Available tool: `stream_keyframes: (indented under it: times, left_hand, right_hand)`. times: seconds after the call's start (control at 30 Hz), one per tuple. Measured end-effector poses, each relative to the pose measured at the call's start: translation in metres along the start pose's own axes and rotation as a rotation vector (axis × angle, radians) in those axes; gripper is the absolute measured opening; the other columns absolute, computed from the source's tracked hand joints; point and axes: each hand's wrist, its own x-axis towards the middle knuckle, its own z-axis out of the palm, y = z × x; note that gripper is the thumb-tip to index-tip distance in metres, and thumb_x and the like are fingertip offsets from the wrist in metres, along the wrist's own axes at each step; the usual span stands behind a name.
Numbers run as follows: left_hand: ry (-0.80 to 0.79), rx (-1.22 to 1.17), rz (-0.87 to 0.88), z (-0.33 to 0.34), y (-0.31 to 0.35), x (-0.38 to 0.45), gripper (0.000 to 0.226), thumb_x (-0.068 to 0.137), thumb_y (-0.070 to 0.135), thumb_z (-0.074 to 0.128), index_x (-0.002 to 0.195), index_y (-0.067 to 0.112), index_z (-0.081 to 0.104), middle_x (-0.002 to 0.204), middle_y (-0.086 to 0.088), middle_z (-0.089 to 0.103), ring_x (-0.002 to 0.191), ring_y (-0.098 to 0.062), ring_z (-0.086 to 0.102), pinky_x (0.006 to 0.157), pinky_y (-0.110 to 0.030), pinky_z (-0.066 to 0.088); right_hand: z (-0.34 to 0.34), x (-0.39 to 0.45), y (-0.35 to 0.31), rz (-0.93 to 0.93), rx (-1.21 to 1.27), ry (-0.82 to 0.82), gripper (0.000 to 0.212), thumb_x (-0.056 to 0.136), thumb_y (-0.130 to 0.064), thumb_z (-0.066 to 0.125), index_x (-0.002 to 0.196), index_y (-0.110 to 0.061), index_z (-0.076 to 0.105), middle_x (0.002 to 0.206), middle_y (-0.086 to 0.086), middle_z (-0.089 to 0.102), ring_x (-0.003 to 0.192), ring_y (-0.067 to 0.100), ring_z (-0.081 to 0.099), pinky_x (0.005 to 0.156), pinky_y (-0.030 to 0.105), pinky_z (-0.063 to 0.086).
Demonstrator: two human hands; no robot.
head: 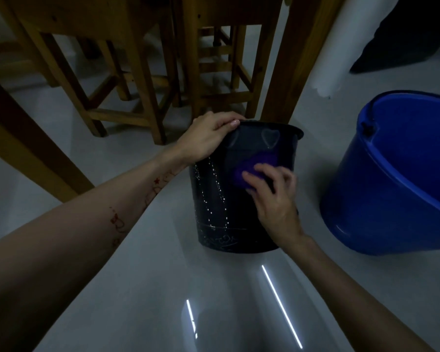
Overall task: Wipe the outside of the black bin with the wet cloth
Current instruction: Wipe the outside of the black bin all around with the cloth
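The black bin [214,199] stands upright on the pale floor in the middle of the view, with heart shapes near its rim and lines of water drops down its side. My left hand [208,138] grips the bin's near-left rim, fingers curled over the edge. My right hand [274,191] presses a purple cloth [241,174] against the bin's outer wall just below the rim. Much of the cloth is hidden under my fingers.
A large blue bucket [391,199] stands close to the right of the bin. Wooden stools and table legs [142,97] crowd the floor behind it. A white pillar [330,47] and a dark-clothed person's leg [401,39] are at the back right.
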Motion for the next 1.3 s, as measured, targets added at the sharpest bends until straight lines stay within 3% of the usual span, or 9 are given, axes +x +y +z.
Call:
stream_keyframes:
  times: [0.13,0.33,0.4,0.5,0.7,0.8,0.93,1.17,1.3]
  left_hand:
    - [0.006,-0.048,-0.002,-0.001,-0.001,0.0,0.029,0.103,0.03,0.037,0.12,0.033,0.06,0.106,0.016,0.062,0.093,0.013,0.052,0.072,0.005,0.034]
    - [-0.008,-0.074,-0.014,-0.003,0.001,-0.001,0.028,0.103,0.029,0.037,0.121,0.036,0.058,0.106,0.021,0.06,0.097,0.009,0.053,0.075,0.005,0.034]
    - [-0.042,-0.114,-0.034,-0.004,0.002,-0.001,0.027,0.103,0.029,0.038,0.12,0.038,0.057,0.104,0.024,0.06,0.098,0.009,0.055,0.078,-0.002,0.039]
    - [-0.069,-0.07,0.026,0.0,0.008,0.0,0.029,0.102,0.029,0.041,0.123,0.032,0.061,0.11,0.016,0.064,0.103,0.004,0.056,0.083,-0.009,0.039]
    - [0.048,0.17,0.103,-0.001,0.003,0.002,0.032,0.101,0.035,0.04,0.121,0.022,0.062,0.113,0.001,0.058,0.11,-0.01,0.044,0.091,-0.026,0.035]
    - [0.021,0.064,0.037,0.004,-0.009,0.0,0.028,0.102,0.035,0.037,0.113,0.03,0.062,0.113,0.008,0.059,0.114,-0.006,0.04,0.093,-0.026,0.03]
    - [0.049,-0.179,0.016,0.009,-0.016,0.002,0.021,0.1,0.038,0.043,0.097,0.043,0.063,0.096,0.016,0.067,0.098,0.002,0.06,0.088,-0.025,0.044]
    - [0.1,-0.22,0.006,0.011,-0.021,0.003,0.021,0.098,0.041,0.045,0.094,0.042,0.066,0.094,0.014,0.069,0.096,-0.005,0.063,0.09,-0.033,0.046]
    - [0.102,-0.23,-0.024,0.008,-0.023,0.002,0.022,0.098,0.04,0.045,0.097,0.035,0.067,0.097,0.009,0.07,0.098,-0.007,0.063,0.088,-0.03,0.046]
  right_hand:
    - [0.001,-0.057,-0.005,-0.171,-0.041,-0.137,0.061,0.072,0.007,0.078,0.123,-0.019,0.055,0.131,0.003,0.047,0.11,0.036,0.042,0.095,0.042,0.042]
    - [-0.02,-0.109,-0.001,-0.347,-0.029,-0.37,0.057,0.075,-0.004,0.073,0.125,-0.019,0.051,0.133,0.004,0.044,0.117,0.033,0.045,0.091,0.048,0.05]
    - [-0.029,-0.096,-0.002,-0.25,-0.003,-0.297,0.067,0.065,0.003,0.083,0.121,-0.017,0.052,0.131,0.006,0.044,0.115,0.032,0.043,0.105,0.038,0.039]
    - [-0.039,-0.049,0.0,0.056,0.054,-0.025,0.04,0.084,-0.002,0.065,0.119,-0.015,0.051,0.125,0.009,0.043,0.11,0.031,0.043,0.107,0.022,0.026]
    - [-0.022,0.007,0.011,0.527,0.18,0.112,0.031,0.098,-0.026,0.047,0.125,-0.013,0.053,0.131,0.013,0.043,0.12,0.025,0.039,0.101,0.02,0.029]
    - [-0.013,0.018,0.008,0.489,0.17,0.068,0.032,0.098,-0.027,0.047,0.127,-0.014,0.053,0.132,0.014,0.044,0.119,0.029,0.041,0.098,0.027,0.033]
    - [-0.008,0.021,0.003,0.372,0.119,0.047,0.028,0.096,-0.018,0.055,0.125,-0.015,0.054,0.13,0.013,0.045,0.114,0.031,0.043,0.101,0.009,0.022]
    - [-0.01,-0.025,-0.011,0.021,0.087,-0.077,0.025,0.092,-0.01,0.056,0.116,-0.016,0.053,0.128,0.005,0.046,0.103,0.035,0.044,0.102,0.028,0.032]
    - [-0.013,-0.08,-0.016,-0.078,0.057,-0.192,0.059,0.069,0.006,0.079,0.116,-0.018,0.052,0.129,0.004,0.044,0.109,0.034,0.04,0.096,0.036,0.039]
